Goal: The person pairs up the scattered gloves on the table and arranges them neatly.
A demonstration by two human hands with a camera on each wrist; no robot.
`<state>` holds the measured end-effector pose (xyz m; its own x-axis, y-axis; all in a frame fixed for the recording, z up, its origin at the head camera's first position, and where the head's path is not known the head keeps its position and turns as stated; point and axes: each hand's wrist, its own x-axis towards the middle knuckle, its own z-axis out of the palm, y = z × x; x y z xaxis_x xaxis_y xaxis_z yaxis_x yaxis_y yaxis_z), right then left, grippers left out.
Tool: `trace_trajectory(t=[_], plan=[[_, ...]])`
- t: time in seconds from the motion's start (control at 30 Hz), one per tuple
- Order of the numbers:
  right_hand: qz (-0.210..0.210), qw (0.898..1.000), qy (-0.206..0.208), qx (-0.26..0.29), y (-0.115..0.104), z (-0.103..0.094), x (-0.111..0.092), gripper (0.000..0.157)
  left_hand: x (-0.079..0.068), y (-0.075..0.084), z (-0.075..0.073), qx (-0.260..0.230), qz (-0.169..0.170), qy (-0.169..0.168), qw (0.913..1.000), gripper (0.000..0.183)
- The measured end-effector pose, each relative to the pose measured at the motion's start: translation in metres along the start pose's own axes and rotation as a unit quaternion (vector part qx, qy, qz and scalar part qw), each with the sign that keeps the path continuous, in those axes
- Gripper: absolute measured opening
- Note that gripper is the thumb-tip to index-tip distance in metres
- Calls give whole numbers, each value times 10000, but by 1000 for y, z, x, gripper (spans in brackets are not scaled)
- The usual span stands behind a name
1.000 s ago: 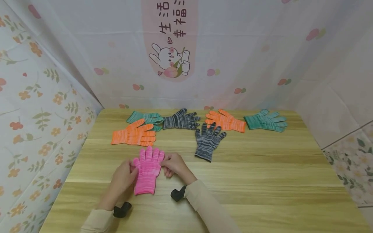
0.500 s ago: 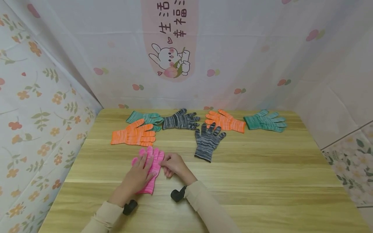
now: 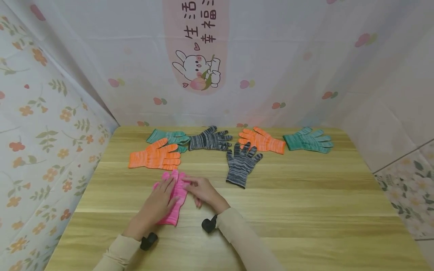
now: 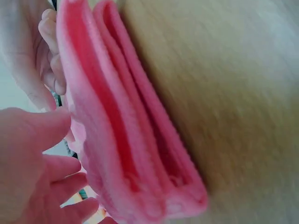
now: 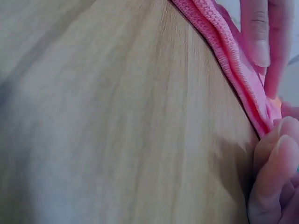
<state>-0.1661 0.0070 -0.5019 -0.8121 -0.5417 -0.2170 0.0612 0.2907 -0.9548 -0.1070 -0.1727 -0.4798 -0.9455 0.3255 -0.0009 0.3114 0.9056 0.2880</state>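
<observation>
Two pink knit gloves [image 3: 172, 215] lie stacked on the table, fingers pointing away from me; their two cuff openings [image 4: 119, 126] show one above the other in the left wrist view. My left hand [image 3: 154, 206] rests over their left side with its fingers stretched along the glove fingers. At the right edge, my right hand [image 3: 203, 191] pinches the glove fabric near the fingers, its lower fingers [image 5: 268, 186] curled beside the glove in the right wrist view. The upper left part of the pink gloves is hidden beneath my left hand.
Behind lie an orange glove [image 3: 154, 156] overlapping a green glove [image 3: 166, 136], and a grey-black glove [image 3: 208, 140]. Further right are another grey-black glove [image 3: 241, 167], an orange glove [image 3: 262, 141] and a green glove [image 3: 310, 141]. Printed cloth [image 3: 271, 75] hangs at the table's back edge.
My left hand has moved from the gloves' left edge onto their top, fingers straightening. My right hand has shifted slightly left over the gloves' right edge, which now looks narrower at the fingers.
</observation>
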Motion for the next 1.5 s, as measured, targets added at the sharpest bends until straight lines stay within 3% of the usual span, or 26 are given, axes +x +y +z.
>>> trace_trajectory(t=[0.17, 0.33, 0.53, 0.73, 1.0, 1.2, 1.37, 1.5], plan=[[224, 9993, 226, -184, -2, 3, 1, 35, -2, -4, 2, -44, 53, -205, 9998, 63], [286, 9974, 282, -599, -4, 3, 2, 33, -2, -13, 6, -575, 77, -498, 9971, 64], [257, 9958, 430, -762, -5, 5, 4, 34, -3, -18, -3, -1190, -20, -283, 9925, 52], [391, 9923, 617, -995, -7, 7, 7, 34, -18, -6, -12, -625, -69, -431, 9971, 55], [193, 9901, 656, -1226, -6, 7, 5, 36, -31, -6, 12, -192, 102, -341, 9992, 55], [-115, 9940, 479, -975, 0, 6, 3, 41, -32, -11, 15, -261, -77, -319, 9991, 56], [-109, 9873, 443, -1521, -3, 8, 1, 39, -31, -13, 8, -276, -134, -293, 9991, 57], [-159, 9747, 439, -2186, -8, 10, 0, 38, -31, -15, 3, -382, -203, -214, 9988, 56]])
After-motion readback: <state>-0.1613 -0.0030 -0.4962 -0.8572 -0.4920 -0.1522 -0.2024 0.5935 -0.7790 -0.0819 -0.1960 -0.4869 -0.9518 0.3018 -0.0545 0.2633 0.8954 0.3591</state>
